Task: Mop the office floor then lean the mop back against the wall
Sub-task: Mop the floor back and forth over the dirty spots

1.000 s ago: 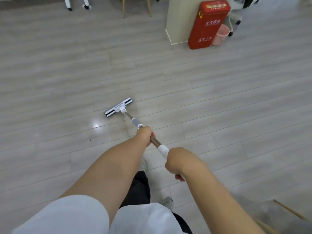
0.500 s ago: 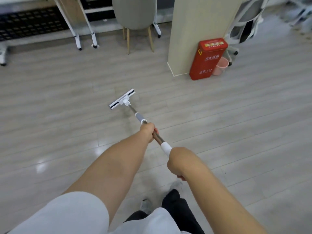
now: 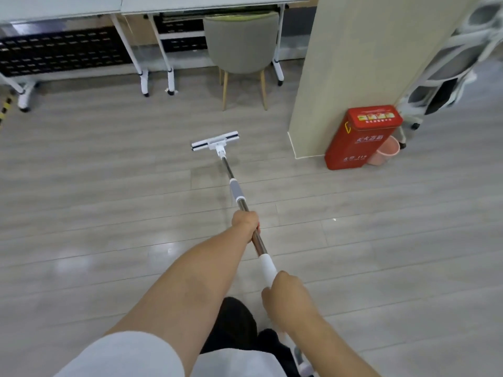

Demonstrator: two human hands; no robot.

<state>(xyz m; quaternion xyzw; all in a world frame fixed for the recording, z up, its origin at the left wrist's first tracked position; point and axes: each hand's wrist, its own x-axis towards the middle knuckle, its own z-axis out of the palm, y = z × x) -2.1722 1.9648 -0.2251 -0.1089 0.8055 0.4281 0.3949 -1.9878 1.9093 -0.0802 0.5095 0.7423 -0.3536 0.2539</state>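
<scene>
Gripping the mop in curled fingers, left hand and right hand held it on open floor near the pillar.

A red box stands against the foot of a beige column, with a pink bucket just beside it. A grey chair on wooden legs sits tucked under a white bench on castors. A white office chair stands beyond the column.
</scene>
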